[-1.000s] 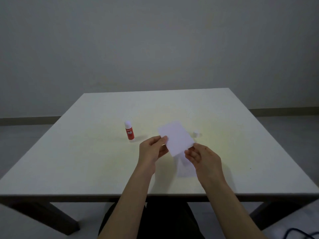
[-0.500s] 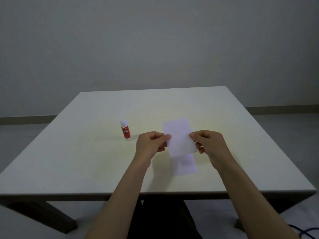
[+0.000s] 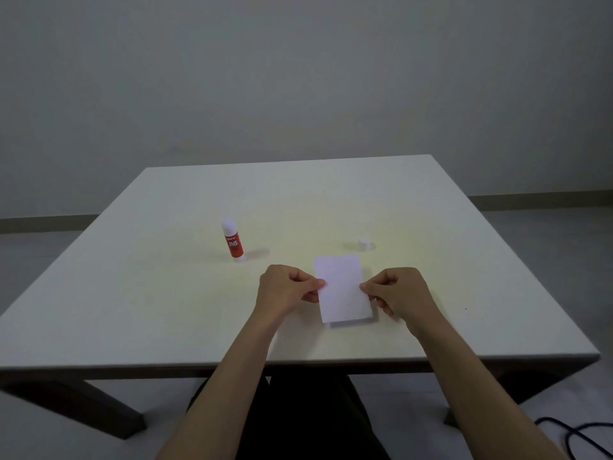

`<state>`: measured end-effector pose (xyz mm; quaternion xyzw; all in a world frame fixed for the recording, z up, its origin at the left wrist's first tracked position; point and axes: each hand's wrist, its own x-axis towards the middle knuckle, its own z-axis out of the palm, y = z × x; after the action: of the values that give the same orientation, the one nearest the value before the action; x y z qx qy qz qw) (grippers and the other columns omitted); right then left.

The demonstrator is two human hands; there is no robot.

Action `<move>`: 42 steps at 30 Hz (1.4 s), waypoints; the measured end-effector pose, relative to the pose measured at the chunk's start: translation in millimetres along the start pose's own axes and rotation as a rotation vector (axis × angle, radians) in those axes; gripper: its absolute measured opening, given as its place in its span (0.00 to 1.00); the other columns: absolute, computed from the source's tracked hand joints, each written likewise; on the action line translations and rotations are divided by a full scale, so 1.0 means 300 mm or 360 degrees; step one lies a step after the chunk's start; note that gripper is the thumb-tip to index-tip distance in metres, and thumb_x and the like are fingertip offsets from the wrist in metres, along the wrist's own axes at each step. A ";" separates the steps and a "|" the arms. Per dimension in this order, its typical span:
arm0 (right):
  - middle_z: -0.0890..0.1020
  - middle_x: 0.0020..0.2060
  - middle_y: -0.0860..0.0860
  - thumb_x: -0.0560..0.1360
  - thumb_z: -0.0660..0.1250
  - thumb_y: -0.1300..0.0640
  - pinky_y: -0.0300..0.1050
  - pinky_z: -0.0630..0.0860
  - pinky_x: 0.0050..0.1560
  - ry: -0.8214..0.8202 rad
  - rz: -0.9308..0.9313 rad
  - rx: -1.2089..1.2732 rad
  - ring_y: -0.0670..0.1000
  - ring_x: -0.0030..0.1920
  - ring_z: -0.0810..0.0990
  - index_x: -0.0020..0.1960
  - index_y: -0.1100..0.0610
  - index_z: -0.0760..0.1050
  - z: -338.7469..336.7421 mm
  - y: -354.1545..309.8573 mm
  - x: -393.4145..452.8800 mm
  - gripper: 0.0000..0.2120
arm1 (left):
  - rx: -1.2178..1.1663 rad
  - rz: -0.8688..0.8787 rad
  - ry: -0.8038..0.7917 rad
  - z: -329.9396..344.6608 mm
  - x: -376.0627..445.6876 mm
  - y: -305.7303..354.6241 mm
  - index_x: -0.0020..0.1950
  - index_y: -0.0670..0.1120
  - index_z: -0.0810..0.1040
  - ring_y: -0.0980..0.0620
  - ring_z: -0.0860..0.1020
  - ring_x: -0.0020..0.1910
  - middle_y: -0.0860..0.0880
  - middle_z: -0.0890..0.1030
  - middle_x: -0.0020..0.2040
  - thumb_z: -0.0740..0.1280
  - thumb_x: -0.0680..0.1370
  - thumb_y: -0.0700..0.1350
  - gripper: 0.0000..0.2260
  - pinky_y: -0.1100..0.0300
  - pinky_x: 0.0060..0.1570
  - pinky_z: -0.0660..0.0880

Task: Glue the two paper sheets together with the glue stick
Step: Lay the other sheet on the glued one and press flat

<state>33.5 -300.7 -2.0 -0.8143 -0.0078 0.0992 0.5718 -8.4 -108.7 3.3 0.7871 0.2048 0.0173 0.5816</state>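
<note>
Above the table (image 3: 166,293), left hand (image 3: 285,287) and right hand (image 3: 398,292) pinch opposite edges of one paper sheet (image 3: 341,287).

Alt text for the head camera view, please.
Left hand and right hand pinch the side edges of a white paper sheet, lowering it over a second sheet on a white table. A red glue stick stands uncapped left; its cap sits beyond.
</note>
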 end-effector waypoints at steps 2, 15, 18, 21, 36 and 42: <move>0.78 0.20 0.49 0.68 0.73 0.63 0.35 0.64 0.20 -0.0005 0.0019 0.0007 0.45 0.18 0.68 0.30 0.61 0.79 0.002 0.007 -0.001 0.09 | 0.0035 0.0015 0.0014 0.003 0.006 -0.005 0.34 0.42 0.84 0.53 0.84 0.31 0.49 0.86 0.32 0.77 0.66 0.44 0.06 0.63 0.41 0.77; 0.77 0.23 0.55 0.68 0.73 0.63 0.39 0.65 0.23 -0.0029 0.0044 -0.0071 0.49 0.20 0.68 0.31 0.61 0.79 -0.002 0.014 0.012 0.08 | 0.0104 0.0066 -0.0022 0.006 0.015 -0.027 0.34 0.43 0.84 0.58 0.83 0.29 0.52 0.84 0.29 0.77 0.66 0.44 0.06 0.74 0.30 0.73; 0.77 0.23 0.54 0.68 0.73 0.63 0.39 0.66 0.22 -0.0016 0.0031 -0.0122 0.47 0.18 0.68 0.32 0.61 0.79 0.002 0.017 0.008 0.07 | 0.0115 0.0076 -0.0021 0.006 0.015 -0.029 0.34 0.43 0.84 0.58 0.82 0.28 0.51 0.84 0.28 0.77 0.66 0.44 0.05 0.75 0.30 0.71; 0.78 0.23 0.55 0.68 0.72 0.63 0.39 0.66 0.22 -0.0010 0.0008 -0.0134 0.46 0.17 0.68 0.32 0.61 0.79 0.004 0.018 0.005 0.07 | 0.0151 0.0102 -0.0029 0.007 0.014 -0.030 0.34 0.43 0.84 0.59 0.82 0.28 0.53 0.83 0.27 0.77 0.66 0.43 0.05 0.77 0.30 0.70; 0.76 0.21 0.48 0.68 0.72 0.65 0.27 0.65 0.20 0.0039 -0.0143 -0.0393 0.39 0.16 0.71 0.33 0.63 0.78 0.018 0.023 0.004 0.06 | 0.0446 0.0207 0.0030 0.028 0.017 -0.033 0.30 0.47 0.82 0.61 0.80 0.25 0.56 0.81 0.25 0.76 0.67 0.44 0.06 0.67 0.35 0.73; 0.78 0.28 0.57 0.67 0.68 0.67 0.42 0.69 0.33 0.0080 -0.0196 -0.0652 0.51 0.31 0.72 0.33 0.69 0.74 0.044 0.014 0.006 0.06 | 0.0660 0.0337 0.0148 0.049 0.021 -0.047 0.30 0.49 0.79 0.56 0.79 0.28 0.56 0.79 0.27 0.76 0.66 0.47 0.09 0.61 0.35 0.74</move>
<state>32.7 -289.5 -10.4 -0.9137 -0.0631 0.0402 0.3994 -3.1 -116.5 -15.7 0.9051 0.1468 0.0720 0.3925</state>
